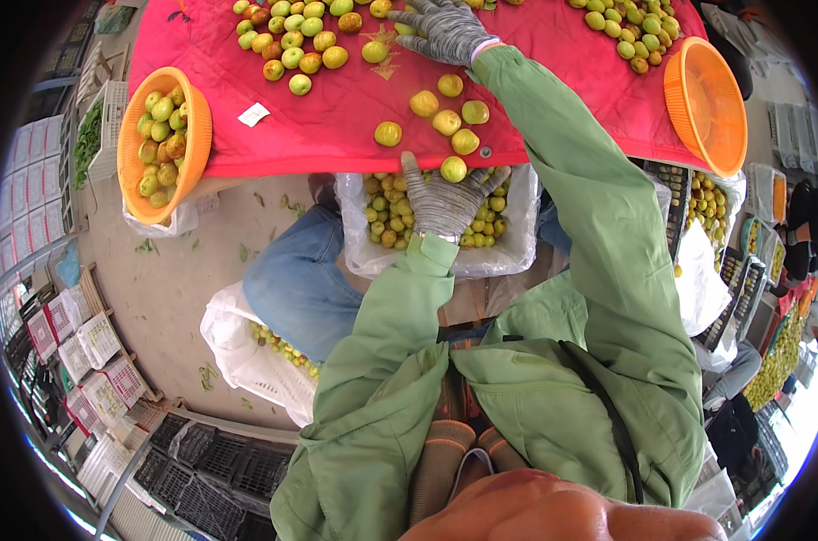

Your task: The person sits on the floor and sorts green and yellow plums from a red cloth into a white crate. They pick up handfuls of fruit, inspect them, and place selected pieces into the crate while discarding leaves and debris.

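Note:
Both my hands wear grey knit gloves. My left hand (444,201) is spread at the near edge of the red cloth (327,128), over a plastic-lined crate (517,253) full of green and brown jujubes (388,209). A jujube (453,169) lies at its fingers; whether they grip it is unclear. My right hand (442,30) reaches to the far part of the cloth, fingers spread, with a jujube (406,28) partly under them. Several loose jujubes (446,122) lie between the hands. A larger group (292,40) lies to the left, another (642,30) at the far right.
An orange plastic basket (202,128) of jujubes stands at the table's left edge, another orange basket (706,108) at the right. A white slip (253,114) lies on the cloth. A white-lined container (229,338) stands by my left leg. Black crates (213,460) are stacked behind. People sit at far right.

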A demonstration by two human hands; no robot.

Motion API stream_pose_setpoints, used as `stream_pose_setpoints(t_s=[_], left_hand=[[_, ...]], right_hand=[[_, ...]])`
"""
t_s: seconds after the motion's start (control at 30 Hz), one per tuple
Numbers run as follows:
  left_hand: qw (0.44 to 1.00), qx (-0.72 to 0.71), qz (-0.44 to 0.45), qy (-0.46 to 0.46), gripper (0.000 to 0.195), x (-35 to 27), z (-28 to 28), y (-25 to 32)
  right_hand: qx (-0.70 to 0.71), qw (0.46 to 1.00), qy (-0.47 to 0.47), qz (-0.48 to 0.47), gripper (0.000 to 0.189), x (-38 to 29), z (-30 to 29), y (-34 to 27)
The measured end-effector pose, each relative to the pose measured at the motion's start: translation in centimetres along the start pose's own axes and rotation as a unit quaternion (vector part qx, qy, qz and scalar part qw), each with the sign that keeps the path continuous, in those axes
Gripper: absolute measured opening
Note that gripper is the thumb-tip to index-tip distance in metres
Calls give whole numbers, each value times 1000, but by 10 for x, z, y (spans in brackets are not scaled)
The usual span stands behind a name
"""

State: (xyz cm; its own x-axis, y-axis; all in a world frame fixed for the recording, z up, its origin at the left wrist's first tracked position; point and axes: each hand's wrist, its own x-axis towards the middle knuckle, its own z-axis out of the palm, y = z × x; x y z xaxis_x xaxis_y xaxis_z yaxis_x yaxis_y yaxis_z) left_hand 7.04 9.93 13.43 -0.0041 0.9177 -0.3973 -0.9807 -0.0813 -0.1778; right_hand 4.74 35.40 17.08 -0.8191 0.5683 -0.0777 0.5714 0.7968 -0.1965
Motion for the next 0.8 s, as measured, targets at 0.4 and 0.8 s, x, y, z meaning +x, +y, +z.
stream_pose_setpoints(t_s=[0.4, 0.8], left_hand=[[1000, 6, -27, 2, 99, 8, -10, 14], [998, 19, -36, 52, 105, 15, -1, 18]], right_hand=[[536, 831, 150, 3, 32, -113, 21, 59], [182, 977, 83, 78, 44, -130, 31, -29]])
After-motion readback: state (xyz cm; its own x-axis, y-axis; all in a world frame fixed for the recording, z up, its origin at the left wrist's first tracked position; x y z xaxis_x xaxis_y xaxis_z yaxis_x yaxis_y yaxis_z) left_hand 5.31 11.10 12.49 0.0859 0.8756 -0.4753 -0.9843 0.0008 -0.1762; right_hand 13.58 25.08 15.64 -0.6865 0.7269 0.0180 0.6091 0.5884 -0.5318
